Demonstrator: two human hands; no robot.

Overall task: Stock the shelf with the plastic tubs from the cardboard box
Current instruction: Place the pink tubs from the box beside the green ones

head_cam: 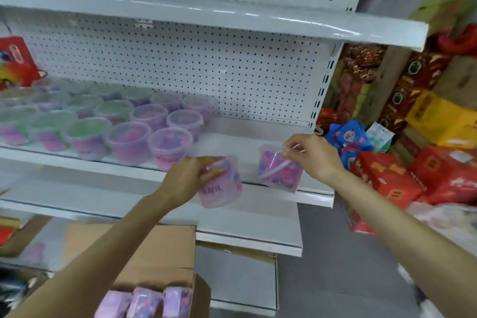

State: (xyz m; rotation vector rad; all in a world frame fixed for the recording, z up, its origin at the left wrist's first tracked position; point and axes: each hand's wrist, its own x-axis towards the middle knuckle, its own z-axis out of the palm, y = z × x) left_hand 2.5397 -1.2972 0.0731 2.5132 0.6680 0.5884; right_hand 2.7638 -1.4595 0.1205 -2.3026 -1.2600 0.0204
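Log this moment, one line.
left hand: grips left tub | right hand: pinches right tub | shelf: partly stocked | cardboard box: tubs remain

Rows of tubs (129, 137) fill the shelf's (258, 142) left part. The cardboard box (144, 253) sits below, more tubs (144, 302) inside. Cartons (387, 178) pile at the right.

One wide-angle camera on the person's head looks forward and down, close enough that the white metal shelf (258, 142) lies within arm's reach. The shelf's white perforated back panel (206, 67) fills the upper middle of the frame, its edges bowed by the lens. Bare forearms enter from both lower corners. Just below centre the left hand (191, 178) grips a translucent pink plastic tub (219, 191) and the right hand (315, 155) pinches a second pink tub (280, 174). The brown cardboard box (144, 253) sits at lower left.
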